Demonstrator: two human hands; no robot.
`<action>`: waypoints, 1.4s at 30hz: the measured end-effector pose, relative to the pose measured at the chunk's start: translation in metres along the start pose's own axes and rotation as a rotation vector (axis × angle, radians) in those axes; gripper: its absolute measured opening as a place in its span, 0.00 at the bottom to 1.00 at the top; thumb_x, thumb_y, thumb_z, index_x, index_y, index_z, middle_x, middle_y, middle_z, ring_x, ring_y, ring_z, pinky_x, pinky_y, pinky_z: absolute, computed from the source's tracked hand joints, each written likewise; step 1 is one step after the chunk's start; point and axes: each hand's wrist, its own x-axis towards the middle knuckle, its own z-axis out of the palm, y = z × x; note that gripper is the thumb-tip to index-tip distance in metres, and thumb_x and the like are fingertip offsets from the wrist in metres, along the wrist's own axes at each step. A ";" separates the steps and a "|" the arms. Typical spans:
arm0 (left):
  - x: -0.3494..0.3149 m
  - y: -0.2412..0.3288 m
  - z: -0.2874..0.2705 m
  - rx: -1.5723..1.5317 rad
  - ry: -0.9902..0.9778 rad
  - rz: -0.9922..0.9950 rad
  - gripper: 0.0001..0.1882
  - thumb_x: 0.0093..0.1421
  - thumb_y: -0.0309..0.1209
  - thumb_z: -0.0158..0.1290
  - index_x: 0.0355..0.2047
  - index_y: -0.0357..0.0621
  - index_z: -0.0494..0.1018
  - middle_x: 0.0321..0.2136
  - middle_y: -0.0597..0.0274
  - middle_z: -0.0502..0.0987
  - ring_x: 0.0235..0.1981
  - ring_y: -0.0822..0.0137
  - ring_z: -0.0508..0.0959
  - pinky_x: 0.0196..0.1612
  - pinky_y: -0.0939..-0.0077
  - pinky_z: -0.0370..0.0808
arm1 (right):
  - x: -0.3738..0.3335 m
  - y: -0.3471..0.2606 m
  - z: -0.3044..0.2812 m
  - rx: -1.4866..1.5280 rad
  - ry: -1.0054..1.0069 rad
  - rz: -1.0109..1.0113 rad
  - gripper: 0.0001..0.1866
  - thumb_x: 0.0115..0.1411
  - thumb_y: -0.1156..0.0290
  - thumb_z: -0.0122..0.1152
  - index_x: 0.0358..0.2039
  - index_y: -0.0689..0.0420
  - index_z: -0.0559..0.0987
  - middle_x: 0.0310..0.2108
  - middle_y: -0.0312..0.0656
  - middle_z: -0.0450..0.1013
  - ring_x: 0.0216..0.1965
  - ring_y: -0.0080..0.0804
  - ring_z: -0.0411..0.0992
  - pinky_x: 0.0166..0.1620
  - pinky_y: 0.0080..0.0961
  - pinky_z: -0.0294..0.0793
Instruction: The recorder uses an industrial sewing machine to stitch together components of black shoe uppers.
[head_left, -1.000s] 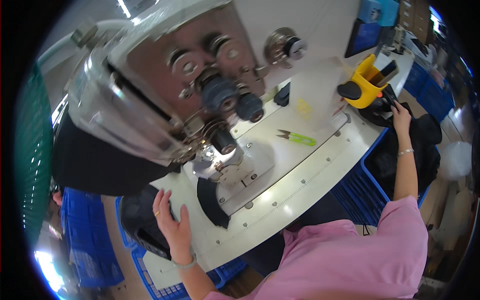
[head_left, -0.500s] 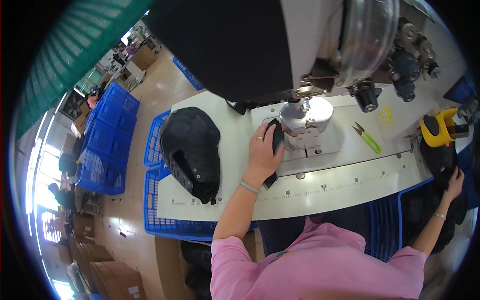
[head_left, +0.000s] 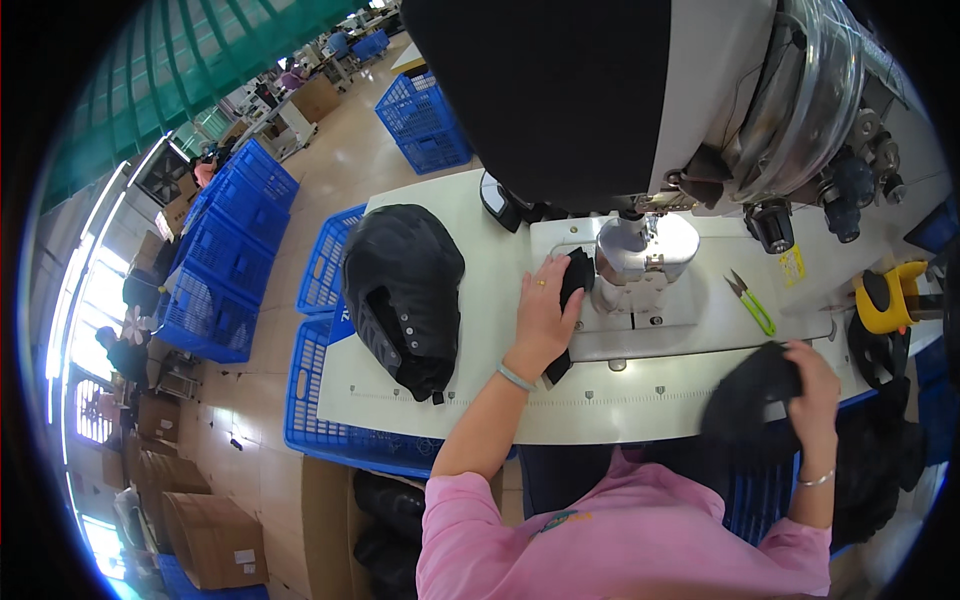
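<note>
My left hand (head_left: pixel 542 315) lies flat on a curved black fabric piece (head_left: pixel 575 275) that rests on the white sewing table (head_left: pixel 640 400), pressed against the base of the sewing machine's metal cylinder (head_left: pixel 640 250). My right hand (head_left: pixel 815 385) grips a black cap (head_left: pixel 750 400) and holds it just above the table's front right edge. A stack of black caps (head_left: pixel 405 290) sits on the table to the left of my left hand.
Green-handled thread snips (head_left: pixel 752 300) lie right of the machine. A yellow holder (head_left: pixel 885 295) stands at the far right. Blue plastic crates (head_left: pixel 320 350) sit left of the table and one with black fabric (head_left: pixel 880 460) at the right. Cardboard boxes (head_left: pixel 215 540) stand on the floor.
My right hand has lifted a black cap out of the right crate and brought it up to the table edge. My left hand stays on the black piece by the machine.
</note>
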 end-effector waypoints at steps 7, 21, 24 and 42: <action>0.004 0.019 -0.023 -0.315 0.130 -0.042 0.27 0.65 0.26 0.51 0.63 0.39 0.60 0.54 0.48 0.73 0.54 0.52 0.75 0.60 0.62 0.67 | 0.064 -0.054 0.027 0.005 -0.253 -0.587 0.23 0.44 0.79 0.59 0.43 0.51 0.80 0.48 0.45 0.75 0.47 0.41 0.75 0.47 0.34 0.77; 0.006 0.110 -0.095 -0.561 -0.130 0.021 0.22 0.57 0.19 0.57 0.53 0.39 0.75 0.53 0.54 0.72 0.40 0.68 0.76 0.44 0.79 0.73 | 0.122 -0.081 0.039 -0.118 0.297 -0.545 0.21 0.48 0.68 0.62 0.46 0.43 0.81 0.48 0.37 0.72 0.55 0.42 0.69 0.52 0.39 0.76; 0.012 0.114 -0.084 -0.290 -0.014 0.224 0.19 0.53 0.20 0.59 0.46 0.37 0.79 0.50 0.53 0.75 0.41 0.62 0.79 0.45 0.76 0.75 | 0.125 -0.077 0.040 -0.064 0.244 -0.585 0.21 0.48 0.68 0.62 0.47 0.43 0.81 0.48 0.36 0.72 0.56 0.43 0.68 0.54 0.42 0.74; 0.033 0.125 -0.089 0.000 -0.028 0.383 0.13 0.53 0.22 0.60 0.41 0.38 0.80 0.46 0.49 0.78 0.42 0.53 0.80 0.46 0.68 0.77 | 0.130 -0.080 0.033 0.015 0.250 -0.562 0.25 0.43 0.75 0.61 0.46 0.46 0.82 0.41 0.39 0.78 0.41 0.41 0.75 0.41 0.33 0.77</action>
